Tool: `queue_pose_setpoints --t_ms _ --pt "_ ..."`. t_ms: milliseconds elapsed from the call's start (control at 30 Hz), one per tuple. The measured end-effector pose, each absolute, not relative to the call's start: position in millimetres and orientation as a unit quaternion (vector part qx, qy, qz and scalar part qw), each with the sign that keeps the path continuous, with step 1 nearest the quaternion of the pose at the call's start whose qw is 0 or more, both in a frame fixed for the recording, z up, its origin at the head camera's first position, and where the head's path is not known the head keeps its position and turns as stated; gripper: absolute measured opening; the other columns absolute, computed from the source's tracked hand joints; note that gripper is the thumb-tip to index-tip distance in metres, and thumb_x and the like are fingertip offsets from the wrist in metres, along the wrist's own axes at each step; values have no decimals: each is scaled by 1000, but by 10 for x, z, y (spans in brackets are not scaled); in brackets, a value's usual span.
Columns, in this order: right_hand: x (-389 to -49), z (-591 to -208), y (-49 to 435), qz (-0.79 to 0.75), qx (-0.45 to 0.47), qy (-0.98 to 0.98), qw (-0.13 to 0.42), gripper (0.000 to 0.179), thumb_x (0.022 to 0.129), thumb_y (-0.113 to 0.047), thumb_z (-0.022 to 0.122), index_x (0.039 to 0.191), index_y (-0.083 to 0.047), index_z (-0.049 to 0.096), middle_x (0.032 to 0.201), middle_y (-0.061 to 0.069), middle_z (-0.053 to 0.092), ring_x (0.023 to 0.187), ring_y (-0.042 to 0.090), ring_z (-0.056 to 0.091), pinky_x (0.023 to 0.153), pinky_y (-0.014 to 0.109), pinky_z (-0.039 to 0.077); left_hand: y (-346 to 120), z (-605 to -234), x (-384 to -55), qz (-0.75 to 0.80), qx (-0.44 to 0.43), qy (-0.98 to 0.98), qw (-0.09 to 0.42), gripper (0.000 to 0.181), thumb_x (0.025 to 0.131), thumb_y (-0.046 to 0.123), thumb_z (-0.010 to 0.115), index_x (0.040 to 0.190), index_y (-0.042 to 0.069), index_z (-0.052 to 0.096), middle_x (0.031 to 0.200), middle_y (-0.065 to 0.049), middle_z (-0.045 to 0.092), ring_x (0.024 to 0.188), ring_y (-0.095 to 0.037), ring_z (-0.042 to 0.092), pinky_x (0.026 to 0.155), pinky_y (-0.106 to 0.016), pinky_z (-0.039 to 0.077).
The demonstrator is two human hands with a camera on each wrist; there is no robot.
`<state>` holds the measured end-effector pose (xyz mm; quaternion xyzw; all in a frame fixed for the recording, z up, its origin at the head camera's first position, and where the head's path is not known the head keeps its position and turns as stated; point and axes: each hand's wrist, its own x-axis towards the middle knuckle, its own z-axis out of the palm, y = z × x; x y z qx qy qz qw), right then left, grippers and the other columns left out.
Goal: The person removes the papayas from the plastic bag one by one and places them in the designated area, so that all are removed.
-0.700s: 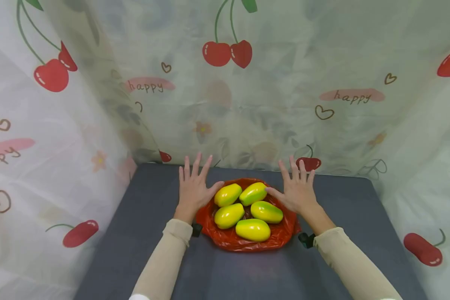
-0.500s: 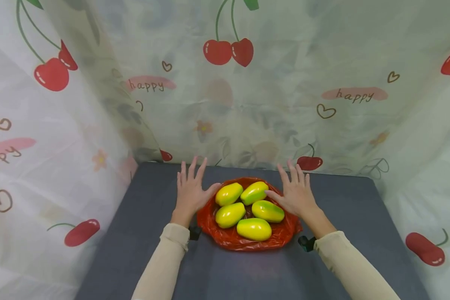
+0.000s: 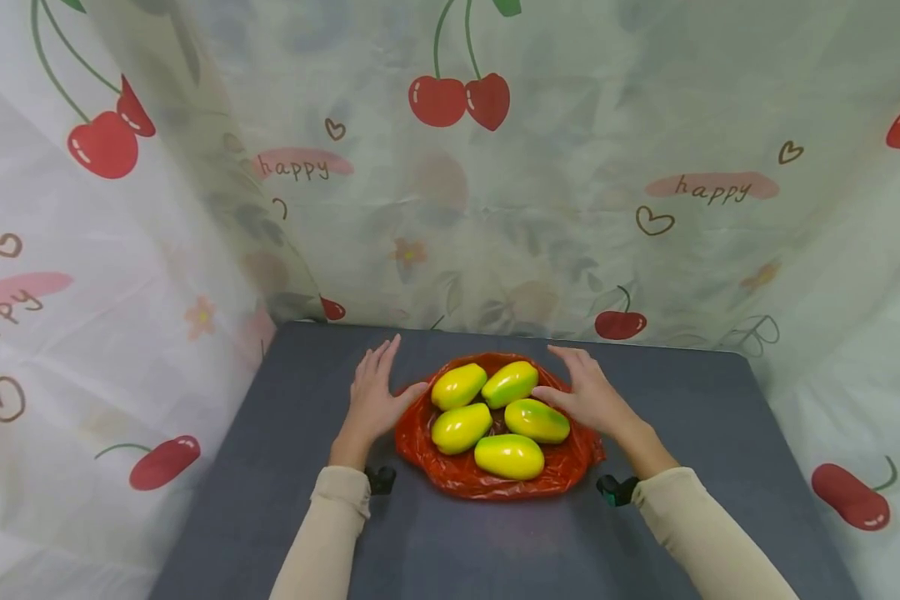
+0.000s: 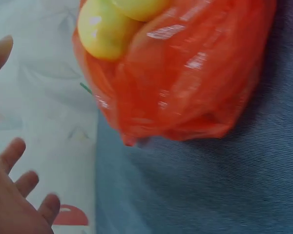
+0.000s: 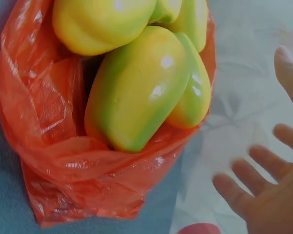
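Observation:
A red plastic bag lies on the dark table with its mouth folded wide. Inside it sit several glossy, yellow-green oval fruits, papaya-like in shape. My left hand is to the left of the bag, its thumb reaching toward the bag's rim. On the other side is my right hand, whose thumb overlaps the bag's upper right edge in the head view. Both hands hold nothing, with fingers extended and slightly bent. In the right wrist view, a gap shows between the fingers and the bag.
The dark grey table ends at a white curtain printed with cherries, hearts and words, which surrounds it at the back and both sides. Small black devices sit at both wrists.
Both hands have lowered from a raised, spread-finger pose; their fingers are closer together now. The left hand has shifted slightly left and toward me. The bag and fruits stay in place.

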<state>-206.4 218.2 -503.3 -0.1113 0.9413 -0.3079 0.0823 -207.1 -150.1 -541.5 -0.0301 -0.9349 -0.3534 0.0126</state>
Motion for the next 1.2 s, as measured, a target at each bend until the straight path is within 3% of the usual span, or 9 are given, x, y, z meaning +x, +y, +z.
queue_pose_setpoints --t_ms 200,367,533,867,1033,1200 --pt "-2070 -5118 2219 -374 -106 914 118 85 92 -61 66 156 -12 38 156 17 45 137 41 51 109 60 47 -1547 -5604 -2022 -387 -15 -922 -9 89 89 58 72 161 44 21 166 -4 30 145 -36 30 120 -69 24" --pt "-2060 -5180 2220 -410 -96 897 136 79 90 -58 71 149 -11 47 152 15 53 138 38 52 111 58 46 -1588 -5791 -1998 -439 -7 -898 0 82 88 55 74 157 43 33 162 -2 36 137 -32 34 117 -64 35" --pt "-2064 -5219 2209 -421 -104 890 143 74 89 -53 74 144 -9 53 148 17 56 137 38 53 111 57 47 -1594 -5877 -1978 -482 -6 -876 0 79 87 53 77 155 40 39 160 -3 40 137 -32 36 115 -61 39" --pt "-2056 -5295 2167 -428 -118 883 154 70 87 -49 77 140 -7 58 143 16 60 135 37 55 111 56 48 -1585 -6141 -1964 -571 19 -821 -3 75 88 34 81 153 18 47 147 -11 52 127 -32 53 107 -50 48" --pt "-2051 -5343 2149 -421 -117 886 153 68 87 -51 77 138 -9 61 142 15 61 134 37 55 111 58 46 -1595 -6203 -1976 -585 26 -810 -17 71 86 33 83 149 19 53 145 -8 58 122 -29 57 102 -42 50" --pt "-2050 -5372 2154 -417 -110 888 159 67 86 -52 77 136 -9 62 142 14 62 135 36 54 113 57 45 -1638 -6184 -1980 -586 27 -808 -60 65 83 34 86 142 27 60 143 -4 60 122 -27 56 103 -43 51"
